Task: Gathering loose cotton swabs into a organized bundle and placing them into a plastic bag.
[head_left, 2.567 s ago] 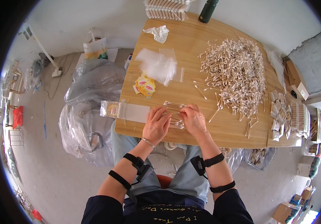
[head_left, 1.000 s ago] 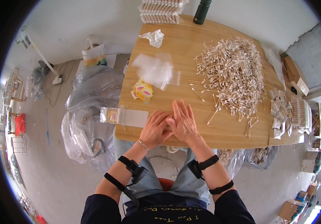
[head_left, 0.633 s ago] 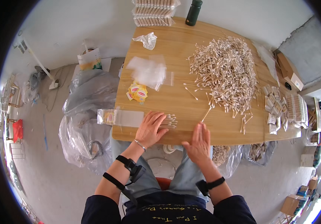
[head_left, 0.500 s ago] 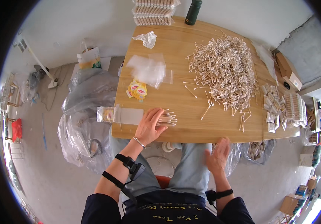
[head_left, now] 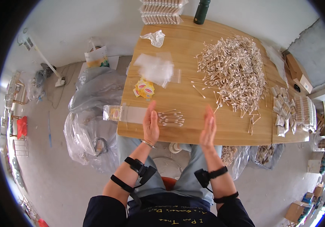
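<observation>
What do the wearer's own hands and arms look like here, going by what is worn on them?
The left hand and right hand are ungloved. A thin silver-coloured bracelet circles the left wrist. Each forearm carries two black straps, a boxy black device and a thin dark cable. Dark, navy-looking sleeves end near the elbows.

Looks like a packing workshop, judging by loose cotton swabs (head_left: 235, 75) heaped on a desk (head_left: 185, 49), filled clear packs (head_left: 304, 114), cardboard boxes (head_left: 295, 212) and grey floor (head_left: 68, 193).
</observation>
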